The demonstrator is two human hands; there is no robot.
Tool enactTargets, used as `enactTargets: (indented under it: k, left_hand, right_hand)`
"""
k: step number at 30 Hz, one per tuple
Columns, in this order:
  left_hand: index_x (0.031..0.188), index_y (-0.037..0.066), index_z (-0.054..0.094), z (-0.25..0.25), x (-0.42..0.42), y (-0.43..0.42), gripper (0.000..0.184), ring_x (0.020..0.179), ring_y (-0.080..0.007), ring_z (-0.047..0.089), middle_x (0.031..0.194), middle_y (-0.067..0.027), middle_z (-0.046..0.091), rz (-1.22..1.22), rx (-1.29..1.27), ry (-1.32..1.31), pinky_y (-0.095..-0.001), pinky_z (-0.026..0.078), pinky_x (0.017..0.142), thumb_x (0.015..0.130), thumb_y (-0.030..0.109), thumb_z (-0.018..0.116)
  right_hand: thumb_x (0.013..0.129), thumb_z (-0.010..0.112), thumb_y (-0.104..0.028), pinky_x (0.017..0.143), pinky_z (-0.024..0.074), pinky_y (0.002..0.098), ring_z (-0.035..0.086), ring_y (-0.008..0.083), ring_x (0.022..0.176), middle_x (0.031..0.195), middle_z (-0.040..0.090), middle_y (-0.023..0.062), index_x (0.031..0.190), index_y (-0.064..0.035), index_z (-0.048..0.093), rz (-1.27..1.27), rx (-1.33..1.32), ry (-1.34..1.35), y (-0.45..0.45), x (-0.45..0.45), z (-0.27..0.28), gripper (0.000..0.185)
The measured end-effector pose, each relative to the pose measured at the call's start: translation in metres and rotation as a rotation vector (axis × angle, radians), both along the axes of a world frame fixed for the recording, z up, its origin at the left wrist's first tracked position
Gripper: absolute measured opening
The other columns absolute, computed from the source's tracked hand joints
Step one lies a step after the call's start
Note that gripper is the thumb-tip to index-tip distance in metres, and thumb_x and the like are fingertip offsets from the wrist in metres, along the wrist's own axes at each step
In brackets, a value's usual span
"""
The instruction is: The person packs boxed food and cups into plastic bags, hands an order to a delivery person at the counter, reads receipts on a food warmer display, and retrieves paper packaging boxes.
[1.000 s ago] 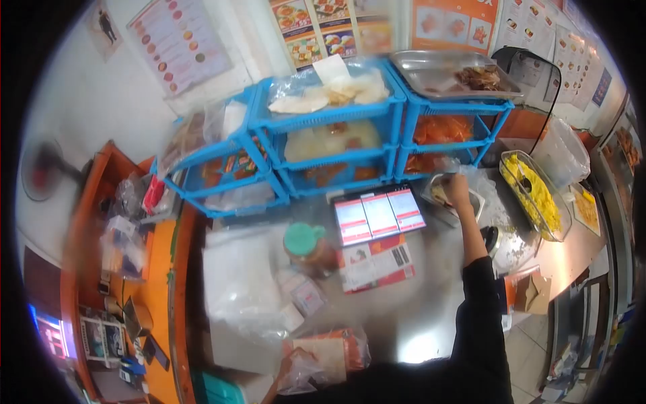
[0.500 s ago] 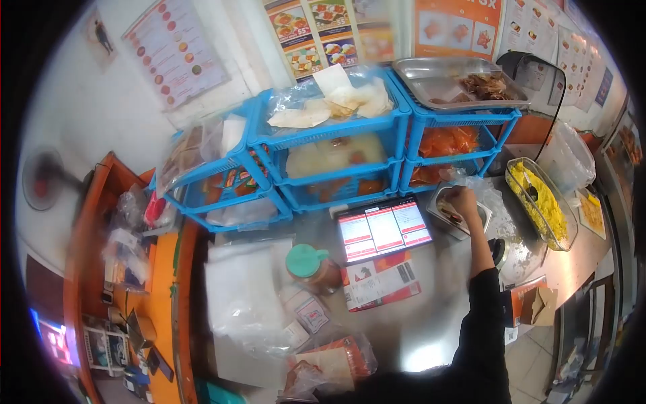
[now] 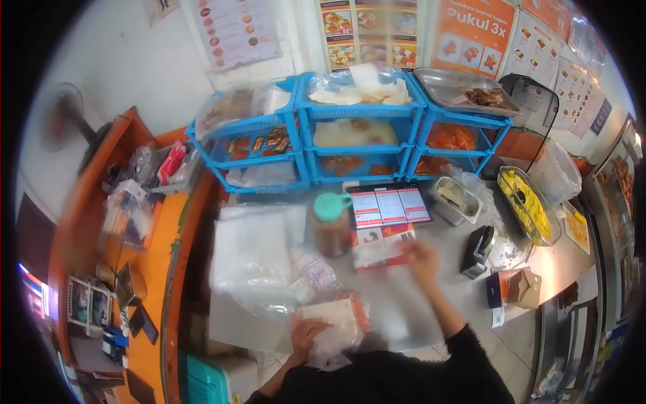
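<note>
My left hand (image 3: pixel 308 335), at the table's front edge, is closed on the side of a clear plastic bag (image 3: pixel 343 333). A pale paper sheet and something orange-red show in the bag. My right hand (image 3: pixel 422 264) is over the steel table, just right of a red-and-white printed packet (image 3: pixel 377 250). It is smeared by motion; its fingers look pinched together, and what they hold, if anything, I cannot make out. Behind it stands a metal container (image 3: pixel 459 200) with small items inside. A jar with a green lid (image 3: pixel 331 222) stands left of the printed packet.
A tablet (image 3: pixel 390 205) stands in front of blue racks (image 3: pixel 363 108) of food. Plastic sheets (image 3: pixel 252 256) lie left. On the right are a black tape dispenser (image 3: pixel 478 252), a brown box (image 3: pixel 523 288) and a glass tray of yellow food (image 3: pixel 528 205).
My right hand has left the metal container and come back toward me, left of the tape dispenser. My left hand has come into view on the plastic bag. The view has shifted.
</note>
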State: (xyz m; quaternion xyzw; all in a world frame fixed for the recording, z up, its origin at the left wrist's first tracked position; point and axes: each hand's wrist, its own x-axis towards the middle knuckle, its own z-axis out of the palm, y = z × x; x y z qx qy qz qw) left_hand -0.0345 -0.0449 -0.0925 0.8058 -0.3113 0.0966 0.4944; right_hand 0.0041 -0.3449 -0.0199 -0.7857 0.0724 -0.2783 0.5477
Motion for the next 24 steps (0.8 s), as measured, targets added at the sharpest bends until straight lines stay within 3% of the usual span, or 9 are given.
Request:
enactTargets:
  k: [1,2,4,14,16,18,21,22,24]
  left_hand:
    - [0.083,0.003,0.061,0.016,0.006,-0.007,0.024,0.085,-0.0225,0.055,0.091,-0.0107,0.056,0.005,0.057,-0.305,-0.0301,0.044,0.071,0.06,0.003,0.055]
    - [0.083,0.003,0.061,0.024,0.007,-0.01,0.024,0.085,-0.0225,0.055,0.091,-0.0107,0.056,0.002,0.054,-0.3,-0.0301,0.044,0.071,0.06,0.003,0.055]
    - [0.084,0.002,0.06,0.036,0.01,-0.012,0.024,0.086,-0.0232,0.054,0.092,-0.0115,0.056,0.029,0.111,-0.345,-0.0298,0.043,0.073,0.061,0.003,0.054]
    - [0.09,0.005,0.056,0.058,0.038,0.003,0.033,0.086,-0.0258,0.052,0.093,-0.01,0.055,-0.483,0.361,-0.045,-0.0337,0.041,0.072,0.061,0.02,0.057]
    - [0.09,0.004,0.056,0.05,0.05,0.002,0.031,0.081,-0.0288,0.052,0.088,-0.0116,0.056,-0.558,0.203,0.195,-0.0354,0.041,0.071,0.064,0.021,0.055]
    - [0.087,0.003,0.057,0.059,0.06,-0.006,0.023,0.074,-0.0266,0.056,0.082,-0.0107,0.059,-0.568,0.287,0.334,-0.034,0.043,0.068,0.067,0.014,0.057]
    - [0.089,0.001,0.057,-0.075,0.086,-0.02,0.021,0.074,-0.0194,0.057,0.082,-0.0088,0.059,-0.346,0.115,0.331,-0.0312,0.044,0.066,0.074,0.016,0.056]
    - [0.089,0.001,0.057,-0.05,0.084,-0.02,0.021,0.074,-0.0194,0.057,0.082,-0.0088,0.059,-0.363,0.121,0.336,-0.0312,0.044,0.066,0.074,0.016,0.056]
    - [0.091,-0.001,0.057,0.034,0.081,-0.02,0.023,0.078,-0.0142,0.055,0.087,-0.0083,0.058,-0.488,0.225,1.111,-0.0272,0.044,0.065,0.076,0.017,0.054]
  right_hand:
    - [0.066,0.062,-0.008,0.066,0.0438,0.029,0.058,0.0186,0.072,0.075,0.061,0.0087,0.074,-0.0051,0.062,0.048,-0.057,-0.014,0.041,-0.019,0.005,0.009]
    - [0.065,0.062,-0.009,0.064,0.0441,0.0317,0.057,0.0231,0.071,0.076,0.061,0.0088,0.075,-0.0064,0.063,0.058,-0.191,-0.023,0.065,-0.03,-0.021,0.01]
    - [0.064,0.063,-0.009,0.067,0.0427,0.032,0.054,0.0237,0.076,0.08,0.06,0.0082,0.074,-0.0086,0.063,0.114,-0.115,-0.014,0.105,-0.051,-0.029,0.01]
    - [0.057,0.054,-0.011,0.074,0.0324,0.0353,0.044,0.0259,0.083,0.088,0.052,0.0078,0.077,-0.0064,0.055,-0.05,-0.313,-0.04,0.154,-0.098,-0.064,0.02]
    - [0.057,0.055,-0.008,0.073,0.0322,0.0366,0.042,0.0272,0.084,0.089,0.051,0.0094,0.078,-0.0064,0.054,-0.22,-0.516,-0.06,0.158,-0.101,-0.067,0.021]
    - [0.057,0.055,-0.007,0.072,0.0321,0.0368,0.042,0.0279,0.084,0.089,0.051,0.0097,0.079,-0.0064,0.054,-0.339,-0.514,-0.014,0.171,-0.105,-0.057,0.022]
    - [0.056,0.059,-0.006,0.071,0.0322,0.0366,0.043,0.0263,0.083,0.088,0.052,0.0075,0.082,-0.0073,0.056,-0.473,-0.553,0.015,0.188,-0.111,-0.044,0.026]
    - [0.056,0.059,-0.006,0.07,0.0335,0.0351,0.045,0.0251,0.08,0.087,0.052,0.0067,0.082,-0.0071,0.056,-0.355,-0.601,-0.064,0.199,-0.109,-0.034,0.026]
    - [0.057,0.06,-0.006,0.068,0.0347,0.0335,0.047,0.0238,0.078,0.086,0.053,0.0058,0.083,-0.0068,0.056,-0.255,-0.638,-0.127,0.213,-0.1,-0.031,0.026]
